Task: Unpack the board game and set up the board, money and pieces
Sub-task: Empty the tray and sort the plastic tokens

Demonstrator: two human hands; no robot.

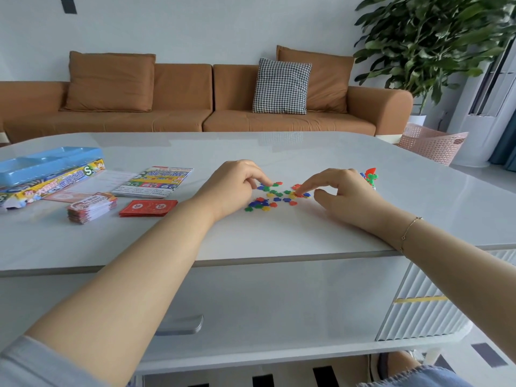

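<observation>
Several small red, blue, green and yellow plastic pieces (275,197) lie scattered in the middle of the white table (279,238). My left hand (237,184) hovers over the heap's left edge, fingers curled down onto a piece; its thumb is hidden. My right hand (344,191) rests at the heap's right side, its index fingertip pressing a piece and its thumb held apart. The folded game board (156,181) lies left of the pieces. In front of the board sit a stack of paper money (92,208) and a pile of red cards (148,208).
The game box (55,180) with a blue plastic tray (42,160) on top stands at the table's left edge, a paper sheet (95,181) beside it. Coloured pawn figures (370,177) stand behind my right hand. Beyond the table are a brown sofa (195,107), a pink basket (432,143) and a plant.
</observation>
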